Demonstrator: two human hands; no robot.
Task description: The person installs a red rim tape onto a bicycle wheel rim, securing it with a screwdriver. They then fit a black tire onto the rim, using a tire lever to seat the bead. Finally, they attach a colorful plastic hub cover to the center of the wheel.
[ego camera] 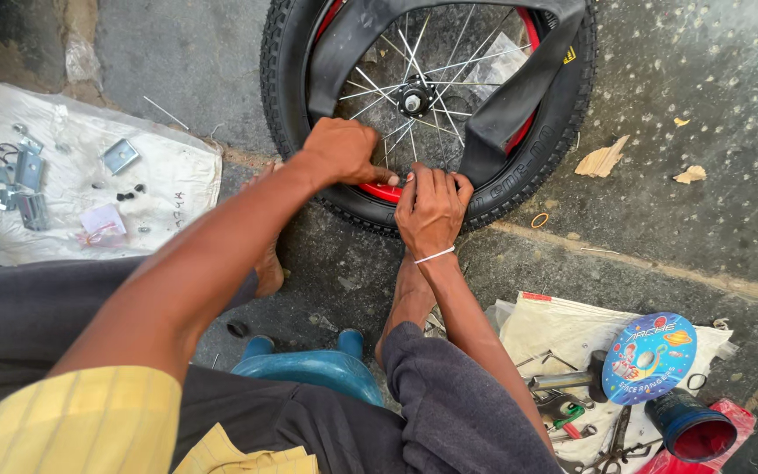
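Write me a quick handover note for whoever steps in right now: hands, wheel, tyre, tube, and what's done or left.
Left hand: gripping the near edge of the tyre at the red rim.
Right hand: beside it, fingers pressed on the same edge.
Wheel lies flat on the concrete floor, braced by both bare feet.
Inner tube: mostly loose, draped across the spokes.
Done: tyre sits around the rim.
Left: tube not yet tucked in; near tyre edge apparently unseated.
Tools lie on the cloth at right, small metal parts on the sack at left.

Matt knobbly rubber tyre, glossy red rim, shiny metal spokes, rough concrete floor.
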